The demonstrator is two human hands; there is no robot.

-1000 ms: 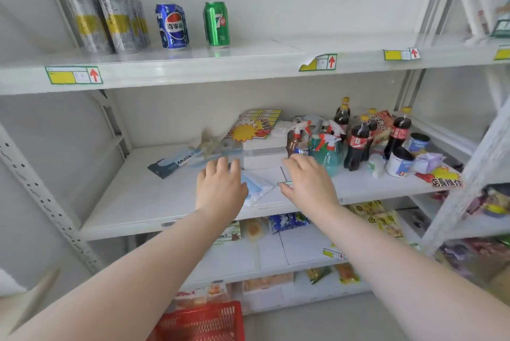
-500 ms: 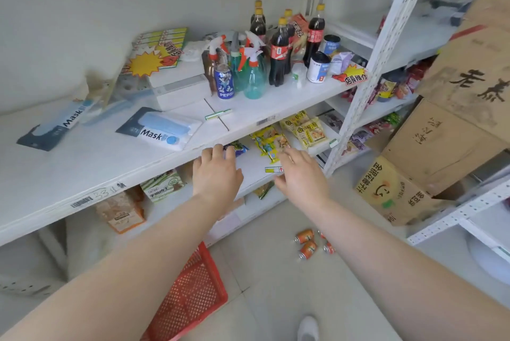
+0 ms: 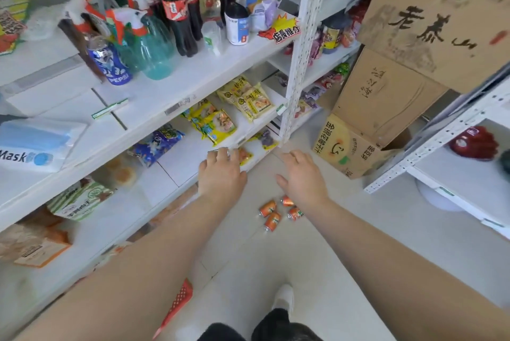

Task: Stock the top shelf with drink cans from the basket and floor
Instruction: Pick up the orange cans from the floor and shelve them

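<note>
Several orange drink cans lie on the pale floor tiles, close together, just under my right wrist. My left hand and my right hand both reach forward and down, palms down, fingers relaxed, holding nothing. A corner of the red basket shows at the bottom, under my left forearm. A blue Pepsi can stands on the middle shelf at the left. The top shelf is out of view.
White shelves run along the left with cola bottles, spray bottles, mask packs and snack bags. Stacked cardboard boxes stand ahead on the right. Another white rack juts in at the right. My shoe is below.
My view has dropped from the top shelf down to the floor. Both hands have come down with it, still holding nothing, and the orange cans are now nearer under my right wrist.
</note>
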